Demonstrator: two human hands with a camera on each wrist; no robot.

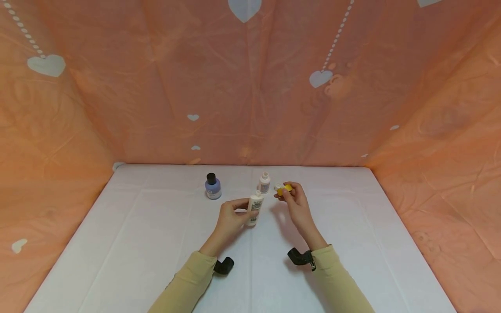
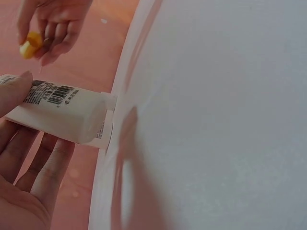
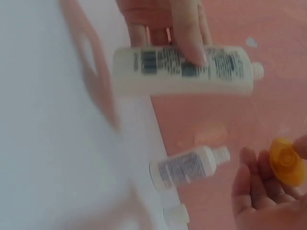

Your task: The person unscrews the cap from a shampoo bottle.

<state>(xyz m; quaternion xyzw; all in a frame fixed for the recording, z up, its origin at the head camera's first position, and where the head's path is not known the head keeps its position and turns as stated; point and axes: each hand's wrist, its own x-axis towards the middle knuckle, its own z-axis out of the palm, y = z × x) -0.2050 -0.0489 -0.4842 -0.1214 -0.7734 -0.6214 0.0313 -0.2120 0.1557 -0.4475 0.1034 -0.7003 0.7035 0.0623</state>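
Observation:
My left hand (image 1: pixel 231 217) grips a white bottle (image 1: pixel 256 203) with dark print, thumb on the front and fingers behind. The bottle is uncapped, its bare neck pointing up, held over the table. My right hand (image 1: pixel 300 208) pinches a yellow cap (image 3: pixel 287 162) between thumb and fingers, off to the right of that bottle. In the right wrist view the cap's hollow underside shows. Behind the held bottle, a smaller white bottle (image 1: pixel 264 184) stands upright with its neck bare. Beside it on the table sits a small white cap (image 3: pixel 176 215), partly behind the right hand in the head view.
A purple bottle (image 1: pixel 213 189) with a black cap stands at the back left of the white-covered table (image 1: pixel 156 243). Orange cloth (image 1: pixel 235 87) with white hearts rises along the back and both sides. Each wrist wears a black camera mount (image 1: pixel 224 266).

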